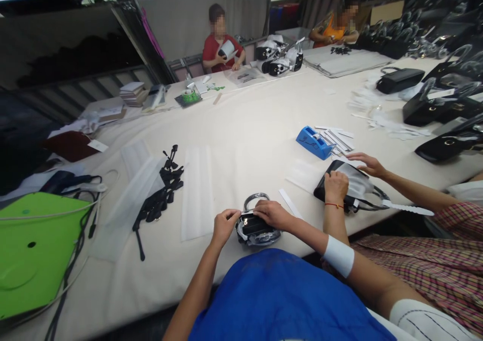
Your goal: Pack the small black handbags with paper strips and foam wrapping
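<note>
A small black handbag [254,225] stands at the table edge right in front of me, with a plastic-wrapped handle loop rising behind it. Clear wrapping also shows along its near side. My left hand [225,226] pinches the bag's left top edge between thumb and fingers. Over the right part of the top, my right hand [274,214] grips the bag with bent fingers; its fingertips are partly hidden. A white paper strip [290,202] lies just behind my right hand. Left of the bag, white foam sheets [196,192] lie flat beside a heap of black straps [154,200].
At my right, a co-worker's hands [335,184] hold a larger black bag [328,177]. A blue tape dispenser [314,142] and white strips stand beyond. Black handbags [437,99] crowd the right side. A green board [37,250] with cables lies left. Two people sit across the table.
</note>
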Available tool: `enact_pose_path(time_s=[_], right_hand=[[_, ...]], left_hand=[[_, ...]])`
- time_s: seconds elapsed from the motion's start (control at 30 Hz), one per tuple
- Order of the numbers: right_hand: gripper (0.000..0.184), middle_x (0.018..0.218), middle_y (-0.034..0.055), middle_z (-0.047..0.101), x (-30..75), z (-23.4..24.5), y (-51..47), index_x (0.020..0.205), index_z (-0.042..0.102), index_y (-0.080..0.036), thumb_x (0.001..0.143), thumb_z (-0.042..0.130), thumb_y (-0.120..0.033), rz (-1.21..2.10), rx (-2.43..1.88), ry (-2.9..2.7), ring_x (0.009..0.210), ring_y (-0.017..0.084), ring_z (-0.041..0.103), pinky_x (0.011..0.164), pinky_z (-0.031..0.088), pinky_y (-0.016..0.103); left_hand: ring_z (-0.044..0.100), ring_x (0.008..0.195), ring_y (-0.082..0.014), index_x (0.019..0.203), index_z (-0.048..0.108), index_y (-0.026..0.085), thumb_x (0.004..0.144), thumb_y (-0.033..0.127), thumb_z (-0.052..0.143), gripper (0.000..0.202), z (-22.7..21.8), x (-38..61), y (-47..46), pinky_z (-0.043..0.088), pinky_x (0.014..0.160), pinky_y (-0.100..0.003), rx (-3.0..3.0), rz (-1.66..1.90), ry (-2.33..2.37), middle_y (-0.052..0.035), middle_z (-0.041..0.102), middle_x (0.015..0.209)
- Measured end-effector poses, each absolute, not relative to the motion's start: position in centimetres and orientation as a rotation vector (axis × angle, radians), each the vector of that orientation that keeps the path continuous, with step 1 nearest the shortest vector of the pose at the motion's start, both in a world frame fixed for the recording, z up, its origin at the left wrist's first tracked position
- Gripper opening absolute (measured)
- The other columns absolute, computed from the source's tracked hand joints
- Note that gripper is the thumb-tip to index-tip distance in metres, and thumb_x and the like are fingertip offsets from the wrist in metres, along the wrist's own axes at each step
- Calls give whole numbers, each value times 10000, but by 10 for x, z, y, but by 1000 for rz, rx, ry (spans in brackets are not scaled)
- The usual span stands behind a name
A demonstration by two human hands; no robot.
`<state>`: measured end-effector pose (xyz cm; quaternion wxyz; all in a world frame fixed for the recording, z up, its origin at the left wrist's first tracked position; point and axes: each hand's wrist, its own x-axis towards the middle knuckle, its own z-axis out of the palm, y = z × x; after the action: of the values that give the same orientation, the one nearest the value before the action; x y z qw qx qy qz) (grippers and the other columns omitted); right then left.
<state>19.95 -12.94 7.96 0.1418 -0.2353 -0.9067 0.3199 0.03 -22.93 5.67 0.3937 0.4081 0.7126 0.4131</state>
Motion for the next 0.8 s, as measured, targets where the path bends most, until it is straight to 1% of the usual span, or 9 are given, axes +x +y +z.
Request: enact_pose_path(time_s=[0.13, 0.2, 0.27, 0.33, 0.4, 0.47, 0.6, 0.67, 0.8], right_hand=[[228, 933, 43, 698, 213, 90, -132, 920, 701, -196, 921, 494, -293, 1083, -708, -2546, 878, 147, 633, 812, 461, 251], [217, 902, 21, 708, 224, 91, -131, 910, 708, -210, 903, 520, -318, 1190, -790, -2466, 835, 146, 642, 773, 472, 245], [237, 833, 13, 710, 237, 88, -129, 878, 712, -204, 890, 529, -354, 1242, -967, -2330, 753, 144, 643, 701, 480, 239], [259, 808, 22, 708, 249, 82, -128, 848, 710, -190, 884, 529, -372, 1174, -1153, -2171, 728, 148, 639, 680, 479, 246], [244, 845, 33, 710, 259, 76, -127, 846, 709, -191, 874, 546, -371, 1052, -1243, -2075, 783, 160, 637, 724, 479, 264], [215, 877, 34, 711, 264, 70, -126, 848, 717, -207, 856, 580, -372, 996, -1237, -2084, 832, 169, 631, 764, 472, 277], [202, 872, 23, 720, 263, 67, -123, 839, 738, -237, 842, 608, -391, 1015, -1146, -2193, 836, 169, 633, 785, 459, 276], [236, 864, 26, 723, 261, 67, -121, 841, 739, -228, 860, 579, -400, 1039, -1100, -2213, 824, 169, 640, 781, 458, 272], [376, 779, 38, 716, 259, 67, -115, 782, 725, -182, 921, 463, -414, 1141, -1007, -2259, 722, 164, 634, 719, 456, 262]], left_hand=[[664, 883, -207, 844, 728, 179, 746, 439, 627, 295, 58, 4, -232, 497, 853, -346, 1013, 1050, 1781, -64, 737, 889], [663, 891, -208, 847, 729, 181, 748, 434, 628, 290, 58, 4, -232, 495, 863, -351, 1022, 1048, 1779, -65, 737, 895], [662, 904, -210, 851, 729, 184, 747, 432, 631, 287, 58, 4, -233, 494, 872, -353, 1028, 1046, 1773, -65, 736, 907], [662, 913, -213, 857, 730, 185, 741, 431, 637, 287, 58, 3, -233, 494, 876, -352, 1029, 1035, 1754, -66, 736, 920], [662, 915, -217, 865, 729, 183, 733, 431, 644, 293, 58, 1, -232, 494, 880, -355, 1035, 1008, 1728, -68, 735, 931], [662, 917, -221, 872, 729, 183, 727, 432, 650, 300, 59, -2, -230, 493, 884, -358, 1055, 966, 1705, -70, 735, 937], [659, 929, -225, 848, 733, 189, 712, 433, 665, 287, 61, -4, -222, 486, 894, -355, 1155, 876, 1690, -63, 732, 938], [659, 922, -224, 830, 734, 192, 706, 430, 671, 276, 61, -1, -219, 485, 892, -354, 1196, 854, 1713, -59, 732, 927], [663, 894, -220, 813, 730, 194, 694, 416, 679, 257, 58, 3, -216, 490, 872, -352, 1195, 851, 1774, -51, 734, 891]])
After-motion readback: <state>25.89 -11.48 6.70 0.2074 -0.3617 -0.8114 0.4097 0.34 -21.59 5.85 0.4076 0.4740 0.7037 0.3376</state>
